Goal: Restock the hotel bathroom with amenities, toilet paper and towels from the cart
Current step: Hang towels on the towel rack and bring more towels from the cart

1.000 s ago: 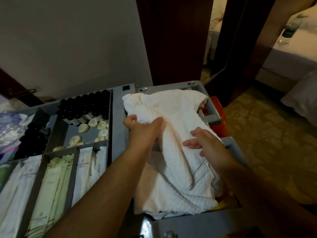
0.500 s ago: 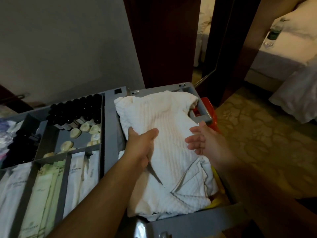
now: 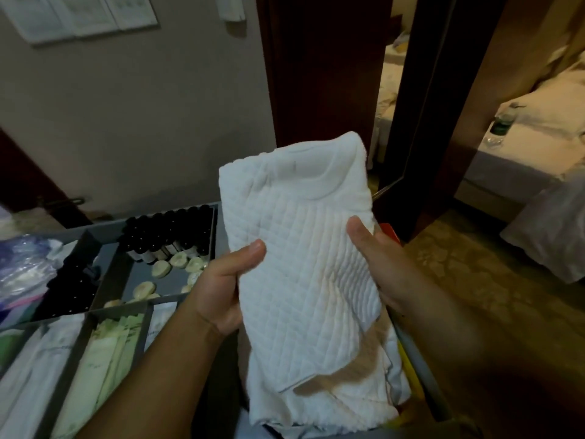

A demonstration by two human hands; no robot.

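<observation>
A folded white waffle-weave towel (image 3: 300, 248) is held up above the grey cart (image 3: 104, 236), its top end pointing away from me. My left hand (image 3: 224, 293) grips its left edge with the thumb on top. My right hand (image 3: 376, 261) holds its right edge, fingers behind the cloth. More white towels (image 3: 348, 403) lie in the cart bin underneath. The cart tray on the left holds small dark bottles (image 3: 171, 229), round pale soaps (image 3: 161, 267) and white and green sachets (image 3: 104, 359).
A beige wall stands behind the cart. A dark wooden door frame (image 3: 408, 122) opens to a bedroom with a white bed (image 3: 538, 128) and a water bottle (image 3: 498, 128) on it. Patterned carpet (image 3: 474, 280) lies on the right. A plastic bag (image 3: 22, 267) sits at the cart's far left.
Both hands have closed on the top towel and lifted it off the pile in the cart. The view has tilted upward.
</observation>
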